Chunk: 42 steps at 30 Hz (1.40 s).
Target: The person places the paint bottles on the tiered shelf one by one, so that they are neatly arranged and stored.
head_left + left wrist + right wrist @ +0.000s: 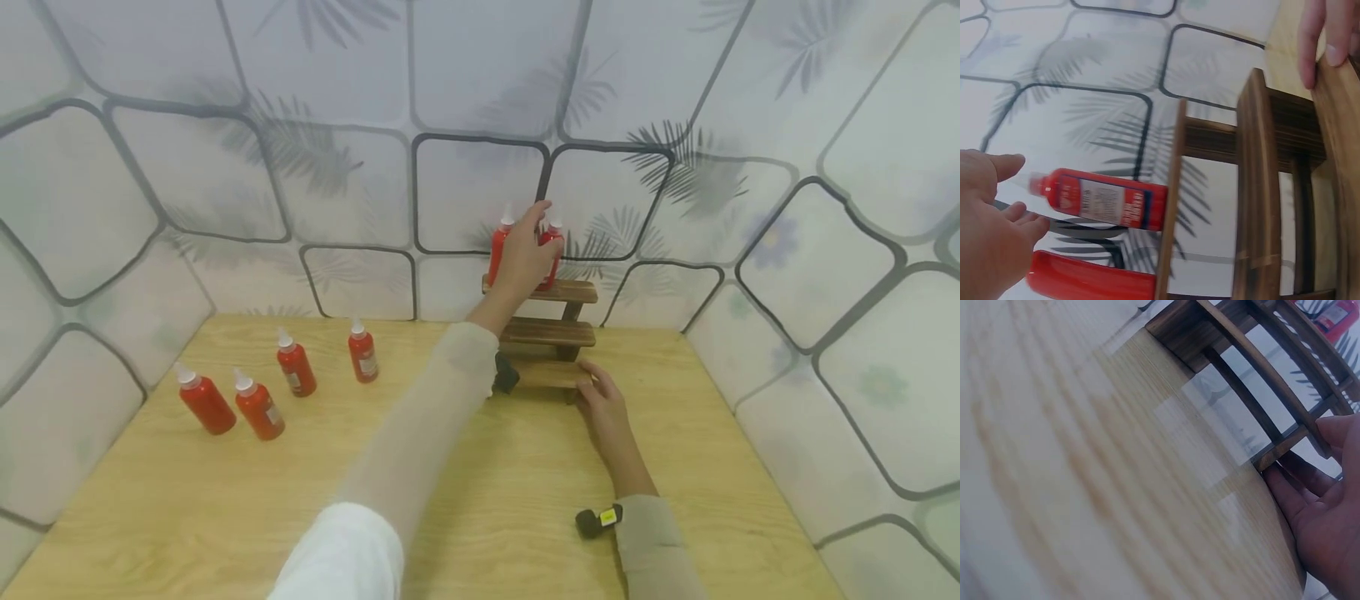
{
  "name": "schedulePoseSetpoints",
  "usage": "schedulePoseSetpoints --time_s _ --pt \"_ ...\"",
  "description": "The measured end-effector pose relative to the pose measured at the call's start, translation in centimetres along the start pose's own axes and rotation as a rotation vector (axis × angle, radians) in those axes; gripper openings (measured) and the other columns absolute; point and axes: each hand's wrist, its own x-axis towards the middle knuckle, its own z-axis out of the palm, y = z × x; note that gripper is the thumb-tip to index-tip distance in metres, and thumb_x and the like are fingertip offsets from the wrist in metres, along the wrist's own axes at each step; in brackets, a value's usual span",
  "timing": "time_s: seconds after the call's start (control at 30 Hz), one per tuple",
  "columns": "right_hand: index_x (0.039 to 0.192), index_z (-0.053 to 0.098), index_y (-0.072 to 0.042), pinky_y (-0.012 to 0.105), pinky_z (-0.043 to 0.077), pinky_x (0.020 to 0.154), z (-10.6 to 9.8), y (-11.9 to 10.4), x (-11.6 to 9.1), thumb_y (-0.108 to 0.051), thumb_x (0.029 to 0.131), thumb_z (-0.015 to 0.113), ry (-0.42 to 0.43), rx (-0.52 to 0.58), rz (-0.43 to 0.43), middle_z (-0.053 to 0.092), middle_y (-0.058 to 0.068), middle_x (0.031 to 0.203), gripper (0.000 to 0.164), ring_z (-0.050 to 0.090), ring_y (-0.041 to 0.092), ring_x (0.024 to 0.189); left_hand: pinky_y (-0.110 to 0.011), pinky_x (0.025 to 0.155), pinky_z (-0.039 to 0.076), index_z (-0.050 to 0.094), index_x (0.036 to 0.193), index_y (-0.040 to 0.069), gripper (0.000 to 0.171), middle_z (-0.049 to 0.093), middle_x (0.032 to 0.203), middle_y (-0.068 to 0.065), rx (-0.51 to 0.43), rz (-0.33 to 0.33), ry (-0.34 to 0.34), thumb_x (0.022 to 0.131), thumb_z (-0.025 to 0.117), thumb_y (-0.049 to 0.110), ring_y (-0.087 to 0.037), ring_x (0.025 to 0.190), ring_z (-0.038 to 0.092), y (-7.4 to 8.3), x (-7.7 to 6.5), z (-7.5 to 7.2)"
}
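Observation:
A dark wooden three-step stand [547,333] stands against the back wall. Two red squeeze bottles with white nozzle caps are upright on its top step; the right-hand bottle [1110,200] shows its label in the left wrist view. My left hand [528,250] is at these bottles, fingers spread and apart from the labelled one, near its cap. Partly behind that hand in the head view is the other bottle [500,242]. My right hand [603,404] holds the right end of the lowest step, thumb at the board and fingers beside the leg [1279,450].
Several more red bottles stand on the left of the wooden table [465,517], among them a rear one [363,354] and a front one [260,408]. Patterned wall covering [352,183] encloses the back and sides. Small black cameras [590,523] are worn at the wrists.

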Motion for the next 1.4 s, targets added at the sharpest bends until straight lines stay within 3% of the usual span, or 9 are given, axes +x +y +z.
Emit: schedulePoseSetpoints --time_s 0.2,0.4,0.53,0.87,1.23,1.4 --pt "0.152 0.038 -0.005 0.035 0.039 0.116 0.0 0.0 0.0 -0.017 0.107 0.049 -0.007 -0.015 0.005 0.035 0.023 0.154 0.048 0.040 0.035 0.144 -0.029 0.117 0.038 0.046 0.150 0.016 0.057 0.050 0.153 -0.009 -0.124 0.004 -0.039 0.097 0.066 0.012 -0.019 0.143 0.045 1.0 -0.7 -1.4" --pt "0.152 0.038 -0.005 0.033 0.040 0.115 -0.2 0.2 0.1 -0.017 0.107 0.049 -0.017 -0.015 0.003 0.034 0.024 0.155 0.048 0.039 0.036 0.145 -0.035 0.111 0.047 0.050 0.147 0.011 0.052 0.055 0.147 -0.014 -0.129 0.049 -0.082 0.097 0.066 0.012 -0.028 0.134 0.055 1.5 -2.1 -3.1" --pt "0.152 0.038 -0.007 0.031 0.041 0.114 -0.4 0.1 0.2 -0.020 0.107 0.050 -0.006 -0.040 0.004 0.036 0.024 0.155 0.049 0.040 0.036 0.145 -0.033 0.109 0.048 0.050 0.147 0.013 0.052 0.056 0.146 -0.012 -0.123 0.054 -0.097 0.097 0.066 0.012 -0.026 0.133 0.055 1.2 -3.4 -4.5" --pt "0.153 0.037 -0.008 0.030 0.041 0.114 -0.4 0.3 0.2 -0.025 0.107 0.050 -0.008 -0.057 0.007 0.036 0.018 0.155 0.051 0.044 0.029 0.140 -0.036 0.108 0.049 0.050 0.147 0.016 0.052 0.059 0.140 -0.010 -0.130 0.024 -0.104 0.097 0.067 0.014 -0.025 0.127 0.057 -2.5 -7.4 -8.7" --pt "0.152 0.038 -0.008 0.034 0.039 0.117 -0.3 0.5 0.3 -0.029 0.105 0.053 -0.007 -0.041 -0.004 0.041 0.021 0.149 0.054 0.041 0.034 0.143 -0.041 0.104 0.052 0.056 0.142 0.012 0.049 0.062 0.136 -0.012 -0.162 -0.042 0.037 0.095 0.070 0.013 -0.035 0.121 0.060 -7.0 -12.3 -13.0" --pt "0.152 0.039 -0.006 0.035 0.038 0.117 -0.2 0.4 0.3 -0.025 0.106 0.052 -0.005 -0.031 -0.009 0.040 0.023 0.150 0.051 0.041 0.035 0.143 -0.039 0.100 0.053 0.059 0.138 0.011 0.046 0.064 0.133 -0.011 -0.149 -0.051 0.125 0.094 0.072 0.015 -0.032 0.117 0.061 -9.1 -14.1 -14.3"
